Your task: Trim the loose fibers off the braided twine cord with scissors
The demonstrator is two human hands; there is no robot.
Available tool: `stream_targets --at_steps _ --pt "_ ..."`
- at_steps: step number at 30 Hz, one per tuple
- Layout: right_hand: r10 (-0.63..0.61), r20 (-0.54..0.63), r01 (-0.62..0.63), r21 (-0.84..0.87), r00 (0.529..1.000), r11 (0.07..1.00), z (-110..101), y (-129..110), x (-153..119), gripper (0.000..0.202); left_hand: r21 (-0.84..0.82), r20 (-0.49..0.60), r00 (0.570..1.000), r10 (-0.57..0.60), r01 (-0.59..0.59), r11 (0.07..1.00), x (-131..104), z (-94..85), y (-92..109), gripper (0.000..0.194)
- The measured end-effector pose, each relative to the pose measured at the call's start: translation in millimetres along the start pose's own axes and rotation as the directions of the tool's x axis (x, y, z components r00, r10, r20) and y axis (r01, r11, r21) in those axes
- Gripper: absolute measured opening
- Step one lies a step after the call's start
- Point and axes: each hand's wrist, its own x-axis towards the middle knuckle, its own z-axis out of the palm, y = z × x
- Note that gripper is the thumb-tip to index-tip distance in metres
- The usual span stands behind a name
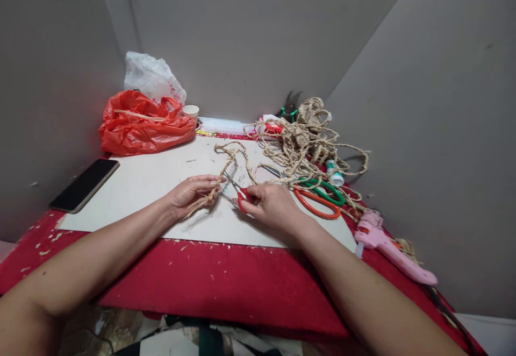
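Observation:
My left hand (196, 193) is closed on a braided straw rope (231, 158), with loose strands trailing below the fingers. Small red-handled scissors (241, 200) are gripped in my right hand (269, 205). Their blades point up and left, close beside the rope at my left fingertips; whether they touch it I cannot tell. From my left hand the rope loops over the white board (161, 170) and runs right toward a tangled heap of the same rope (298, 141).
Larger scissors with green and orange handles (318, 209) lie right of my right hand. A pink glue gun (393, 251) rests at the right edge. At left are a phone (85, 185) and a red plastic bag (145, 135); a paper cup (191, 112) stands behind. Grey walls enclose the table.

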Motion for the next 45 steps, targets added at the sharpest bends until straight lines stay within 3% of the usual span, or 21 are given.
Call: stream_targets --at_steps 14,24,34,45 --pt "-0.138 0.081 0.153 -0.216 0.987 0.964 -8 -13 0 0.027 -0.07 -0.098 0.99 0.099 -0.106 0.992 4 -2.0 1 0.016" --pt "-0.123 0.07 0.137 -0.27 0.99 0.953 -10 -15 -1 0.027 -0.042 -0.096 0.991 0.097 -0.101 0.994 4 -5.7 0 0.014" --pt "-0.153 0.086 0.168 -0.221 0.985 0.961 -5 -9 0 0.03 -0.033 -0.109 0.991 0.078 -0.082 0.996 4 -4.9 2 0.015" --pt "-0.045 0.026 0.047 -0.109 0.999 0.993 -5 -7 -1 0.026 -0.011 -0.095 0.993 0.074 -0.075 0.997 2 -3.1 3 0.015"
